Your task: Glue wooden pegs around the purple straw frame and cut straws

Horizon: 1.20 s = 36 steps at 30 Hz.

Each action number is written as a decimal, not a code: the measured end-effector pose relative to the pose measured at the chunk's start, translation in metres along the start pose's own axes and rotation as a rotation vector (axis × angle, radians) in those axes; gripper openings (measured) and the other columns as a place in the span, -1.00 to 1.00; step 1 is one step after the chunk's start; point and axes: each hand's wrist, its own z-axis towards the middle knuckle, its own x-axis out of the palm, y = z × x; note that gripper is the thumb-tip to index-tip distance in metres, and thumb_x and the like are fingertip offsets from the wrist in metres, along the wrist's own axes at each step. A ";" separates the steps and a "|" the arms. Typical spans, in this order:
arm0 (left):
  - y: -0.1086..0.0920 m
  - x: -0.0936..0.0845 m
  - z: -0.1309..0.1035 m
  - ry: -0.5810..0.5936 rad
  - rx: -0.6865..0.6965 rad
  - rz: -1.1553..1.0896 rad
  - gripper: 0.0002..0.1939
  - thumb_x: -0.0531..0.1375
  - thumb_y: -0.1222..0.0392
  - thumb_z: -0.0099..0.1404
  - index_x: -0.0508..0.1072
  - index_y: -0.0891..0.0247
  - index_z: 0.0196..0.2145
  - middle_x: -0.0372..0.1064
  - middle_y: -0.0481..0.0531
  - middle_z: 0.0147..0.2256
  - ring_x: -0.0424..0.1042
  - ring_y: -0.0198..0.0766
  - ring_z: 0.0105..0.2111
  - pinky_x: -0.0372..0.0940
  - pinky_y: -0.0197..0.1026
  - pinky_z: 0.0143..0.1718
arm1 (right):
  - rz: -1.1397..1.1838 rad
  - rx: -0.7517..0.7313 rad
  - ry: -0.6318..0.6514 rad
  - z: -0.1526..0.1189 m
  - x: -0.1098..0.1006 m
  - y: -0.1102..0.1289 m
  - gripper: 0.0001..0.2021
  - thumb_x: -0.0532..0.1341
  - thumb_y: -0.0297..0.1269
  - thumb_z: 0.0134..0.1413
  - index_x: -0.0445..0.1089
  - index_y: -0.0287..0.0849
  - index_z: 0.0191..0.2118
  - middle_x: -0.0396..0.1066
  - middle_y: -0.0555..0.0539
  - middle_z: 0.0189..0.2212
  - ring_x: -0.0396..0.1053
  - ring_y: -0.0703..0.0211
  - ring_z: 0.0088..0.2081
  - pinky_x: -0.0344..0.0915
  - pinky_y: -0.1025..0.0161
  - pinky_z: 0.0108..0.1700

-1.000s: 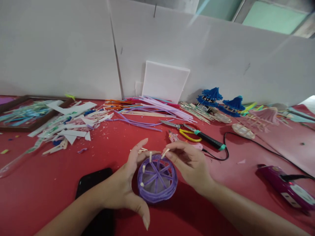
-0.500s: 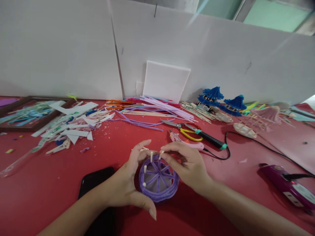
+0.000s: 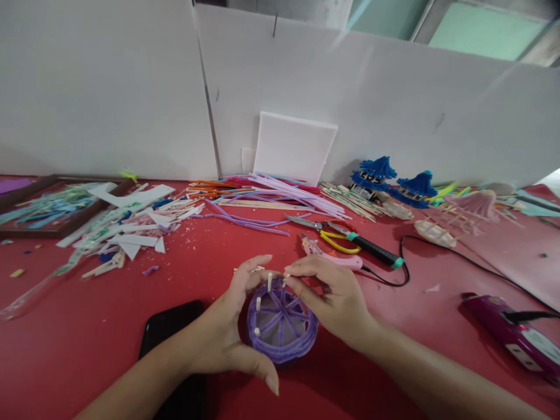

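Observation:
A round base wound from purple pipe cleaners [image 3: 282,350], with spokes crossing over its pale floor, sits on the red table in front of me. Short pale wooden sticks, including this stick [image 3: 269,282], stand along its left and far rim. My left hand [image 3: 231,318] curves around the left side, its thumb spread away near the front; its fingertips are partly hidden at the far rim. At the far rim, my right hand [image 3: 335,294] pinches a small wooden stick [image 3: 284,282] between thumb and forefinger, its lower end at the purple rim.
A black phone [image 3: 170,321] lies under my left forearm. Beyond my hands are a pink glue gun [image 3: 332,255], pliers [image 3: 341,233] and purple pipe cleaners [image 3: 301,195]. Scraps [image 3: 135,227] pile up left; a magenta power strip [image 3: 511,332] and small blue-roofed models [image 3: 417,186] stand right.
The pinched stick shows less above the rim now, and my right fingertips are slightly lower against it. My left hand keeps nearly the same place around the base.

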 end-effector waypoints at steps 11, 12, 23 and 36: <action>0.004 0.002 0.004 -0.007 0.061 -0.045 0.07 0.52 0.07 -0.27 -0.06 0.00 0.06 0.08 0.10 0.03 0.15 0.12 0.14 0.13 0.15 0.14 | -0.034 -0.041 0.056 -0.001 -0.003 0.004 -0.85 0.20 -0.50 0.10 0.43 -0.11 -0.26 0.54 -0.05 -0.34 0.50 0.19 -0.30 0.46 0.27 -0.23; 0.003 0.002 0.004 -0.004 0.063 -0.042 0.06 0.52 0.07 -0.27 -0.05 0.01 0.06 0.08 0.10 0.03 0.14 0.13 0.14 0.13 0.14 0.14 | -0.036 -0.045 0.057 -0.001 -0.003 0.004 -0.85 0.20 -0.50 0.10 0.43 -0.11 -0.27 0.54 -0.05 -0.35 0.50 0.19 -0.30 0.46 0.27 -0.23; 0.000 0.002 0.002 -0.016 0.077 0.043 0.08 0.51 0.08 -0.25 -0.06 0.01 0.09 0.03 0.12 0.06 0.13 0.13 0.15 0.12 0.15 0.15 | -0.022 -0.066 0.048 0.000 -0.001 0.002 -0.85 0.23 -0.51 0.07 0.44 -0.12 -0.26 0.55 -0.04 -0.35 0.50 0.22 -0.32 0.45 0.31 -0.24; -0.002 0.001 0.001 -0.013 0.067 0.071 0.14 0.51 0.04 -0.25 -0.06 0.00 0.17 0.02 0.21 0.12 0.09 0.23 0.20 0.07 0.24 0.18 | 0.009 0.089 0.050 -0.001 0.002 0.002 -0.75 0.21 -0.44 0.10 0.40 -0.07 -0.09 0.53 -0.01 -0.34 0.49 0.23 -0.35 0.45 0.30 -0.26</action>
